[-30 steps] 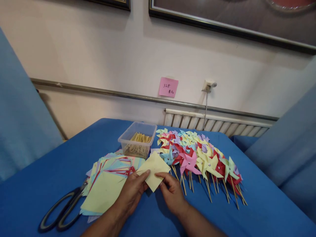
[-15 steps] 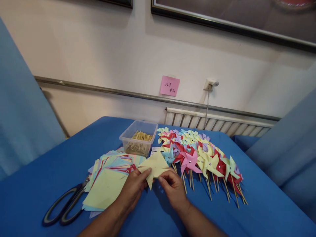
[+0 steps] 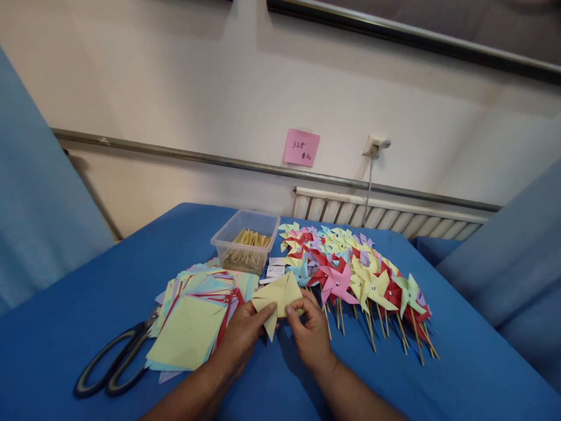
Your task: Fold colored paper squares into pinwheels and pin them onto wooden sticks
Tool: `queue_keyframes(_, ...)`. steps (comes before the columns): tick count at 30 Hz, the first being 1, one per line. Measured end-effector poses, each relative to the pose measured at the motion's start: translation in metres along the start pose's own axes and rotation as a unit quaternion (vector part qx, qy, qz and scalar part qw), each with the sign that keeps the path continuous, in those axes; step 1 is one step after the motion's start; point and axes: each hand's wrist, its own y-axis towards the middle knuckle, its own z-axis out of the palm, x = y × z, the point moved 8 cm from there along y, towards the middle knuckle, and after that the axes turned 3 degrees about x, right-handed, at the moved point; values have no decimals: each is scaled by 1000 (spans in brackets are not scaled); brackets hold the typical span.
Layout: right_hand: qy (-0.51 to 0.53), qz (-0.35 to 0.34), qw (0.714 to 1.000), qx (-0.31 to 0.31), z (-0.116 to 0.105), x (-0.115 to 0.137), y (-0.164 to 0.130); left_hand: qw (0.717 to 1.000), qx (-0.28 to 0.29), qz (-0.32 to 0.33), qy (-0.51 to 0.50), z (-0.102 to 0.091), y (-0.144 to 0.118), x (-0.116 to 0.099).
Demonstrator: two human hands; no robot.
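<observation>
A pale yellow paper square (image 3: pixel 280 293), slit from its corners, is held up between both hands above the blue cloth. My left hand (image 3: pixel 246 326) grips its left side, thumb on top. On the right side, my right hand (image 3: pixel 310 327) pinches the paper between thumb and fingers; its thumb lies near the centre. The fingers behind the sheet are partly hidden. Left of the hands lies a pile of coloured paper squares (image 3: pixel 188 330), a yellow one uppermost. Right of them rest many finished paper pinwheels (image 3: pixel 337 283) on thin sticks.
Black-handled scissors (image 3: pixel 111 362) lie at the left, blades partly under the paper pile. A clear plastic box (image 3: pixel 246 240) of thin sticks stands behind it. Small white boxes (image 3: pixel 275 270) lie beside that box. The blue-covered table (image 3: pixel 193 219) reaches towards the wall and radiator (image 3: pixel 385 219).
My right thumb has moved up and inward onto the paper, near its centre. The paper has shifted slightly right, uncovering the small white boxes behind. The view has tilted slightly.
</observation>
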Motion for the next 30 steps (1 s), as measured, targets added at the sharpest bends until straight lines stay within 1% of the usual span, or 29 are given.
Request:
queue_keyframes(5, 1, 4, 1000, 2, 1, -1, 0, 1000, 19, 4, 17, 3, -1, 0)
queue_keyframes(9, -1, 0, 1000, 8, 3, -2, 0, 999, 25, 35, 32, 4, -1, -3)
queue_keyframes(16, -3, 3, 1000, 11, 6, -2, -2, 996, 7, 34, 85, -1, 1, -3)
queue_keyframes(20, 12, 16, 1000, 22, 8, -5, -3, 994, -12, 43, 98, -2, -1, -7)
queue_keyframes(23, 85, 59, 995, 16, 7, -13, -3, 992, -25, 46, 111, -4, -1, -11)
queue_keyframes(25, 157, 94, 983, -6, 3, -20, -2, 991, -27, 39, 126, -5, -1, -14)
queue_keyframes(27, 208, 123, 970, -10, 0, -25, 1, 990, -16, 28, 140, -4, 0, -15)
queue_keyframes(28, 224, 135, 965, 0, 0, -27, 2, 988, -5, 20, 153, -3, 0, -15)
queue_keyframes(30, 266, 165, 949, 46, 7, -29, 2, 980, 10, -4, 197, -1, 0, -14)
